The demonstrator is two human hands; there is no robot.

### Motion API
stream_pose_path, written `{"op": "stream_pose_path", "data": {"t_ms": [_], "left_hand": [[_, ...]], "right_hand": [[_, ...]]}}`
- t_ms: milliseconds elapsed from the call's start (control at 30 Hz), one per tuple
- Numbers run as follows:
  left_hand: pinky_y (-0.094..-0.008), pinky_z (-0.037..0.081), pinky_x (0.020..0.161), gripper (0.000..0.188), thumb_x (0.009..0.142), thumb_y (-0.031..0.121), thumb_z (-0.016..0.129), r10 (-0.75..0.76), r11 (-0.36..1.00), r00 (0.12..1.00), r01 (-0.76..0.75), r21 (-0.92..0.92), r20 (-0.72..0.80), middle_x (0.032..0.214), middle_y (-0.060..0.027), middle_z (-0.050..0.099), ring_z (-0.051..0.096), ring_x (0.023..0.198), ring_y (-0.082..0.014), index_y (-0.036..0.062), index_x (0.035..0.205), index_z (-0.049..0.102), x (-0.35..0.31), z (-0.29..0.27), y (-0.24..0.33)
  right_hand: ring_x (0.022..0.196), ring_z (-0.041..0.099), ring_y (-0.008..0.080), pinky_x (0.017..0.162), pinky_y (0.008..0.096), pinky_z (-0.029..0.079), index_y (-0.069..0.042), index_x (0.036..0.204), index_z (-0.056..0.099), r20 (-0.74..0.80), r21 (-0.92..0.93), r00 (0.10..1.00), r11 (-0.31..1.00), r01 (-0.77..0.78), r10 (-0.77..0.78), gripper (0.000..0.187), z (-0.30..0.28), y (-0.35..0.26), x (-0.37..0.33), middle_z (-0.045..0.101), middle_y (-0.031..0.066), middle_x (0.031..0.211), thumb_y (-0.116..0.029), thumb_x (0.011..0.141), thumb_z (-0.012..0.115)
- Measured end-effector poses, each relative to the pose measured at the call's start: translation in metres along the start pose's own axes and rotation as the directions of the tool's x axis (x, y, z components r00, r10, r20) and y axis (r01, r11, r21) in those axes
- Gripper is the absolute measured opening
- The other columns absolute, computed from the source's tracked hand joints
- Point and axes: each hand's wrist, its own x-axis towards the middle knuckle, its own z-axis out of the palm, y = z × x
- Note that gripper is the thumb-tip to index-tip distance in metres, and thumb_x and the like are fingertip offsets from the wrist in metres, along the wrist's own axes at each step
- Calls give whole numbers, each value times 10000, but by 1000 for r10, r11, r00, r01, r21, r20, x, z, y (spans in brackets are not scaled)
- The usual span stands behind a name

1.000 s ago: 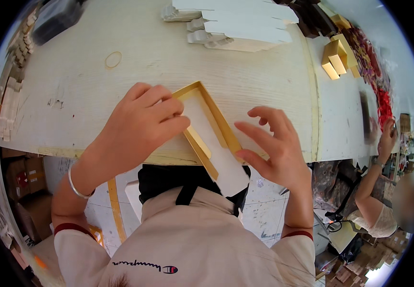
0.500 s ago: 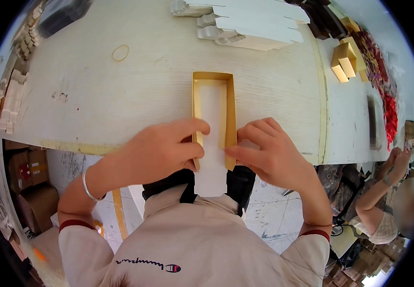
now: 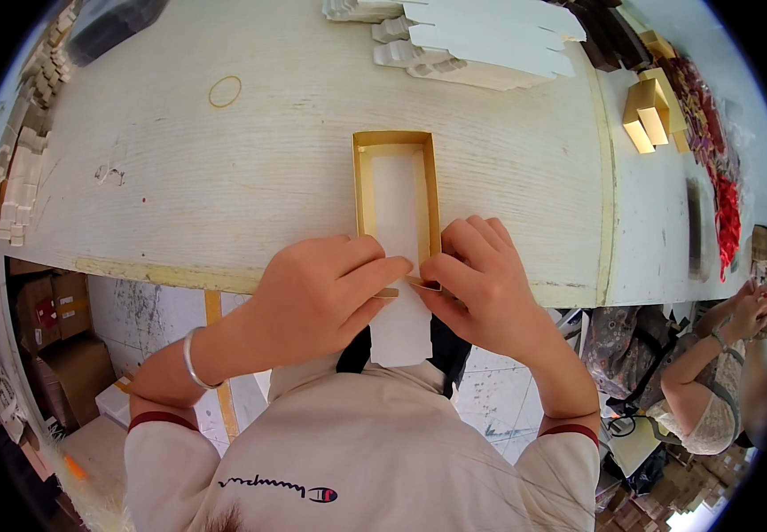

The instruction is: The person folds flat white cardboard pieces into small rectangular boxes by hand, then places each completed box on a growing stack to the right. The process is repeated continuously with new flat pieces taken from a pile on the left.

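Observation:
A long, narrow cardboard box (image 3: 430, 191) with gold walls and a white inside lies at the table's front edge. Its far end stands closed, while a white end flap (image 3: 400, 339) sticks out toward me past the edge. My left hand (image 3: 326, 291) grips the left wall near the front, its fingers bending a small gold tab inward. On the opposite wall my right hand (image 3: 483, 288) pinches the other tab, also turned in. The two tabs nearly meet across the near end; the fingers partly cover them.
Flat white carton blanks (image 3: 490, 44) are stacked at the back. Gold boxes (image 3: 648, 111) stand at the right beside red material (image 3: 727, 226). A rubber band (image 3: 225, 90) lies on the table (image 3: 250, 177). At far right, another person's hands (image 3: 747, 312) are visible.
Both hands have closed in toward the middle of the near end. The side tabs, earlier pointing toward me, are now folded inward. The box's walls have stayed upright.

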Motion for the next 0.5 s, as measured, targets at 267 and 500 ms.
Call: {"op": "stream_pose_path", "data": {"t_ms": [267,500], "left_hand": [[-317,416,496,119,711,45,745,82,996,980,-75,42,-182,750,-49,585,546,577,-206,69,817,696,-6,22,-5],[-320,438,521,82,741,28,711,21,999,992,-25,-28,-122,746,-35,542,556,606,-205,68,804,677,-3,16,-3]], "right_hand": [[762,497,227,684,348,381,-80,944,621,83,-55,993,996,-77,81,252,-5,-11,-4,494,54,843,-78,715,727],[979,582,244,778,348,469,-55,1160,630,9,-251,994,962,111,-113,455,-17,-11,-35,581,129,1169,-54,708,685]]}}
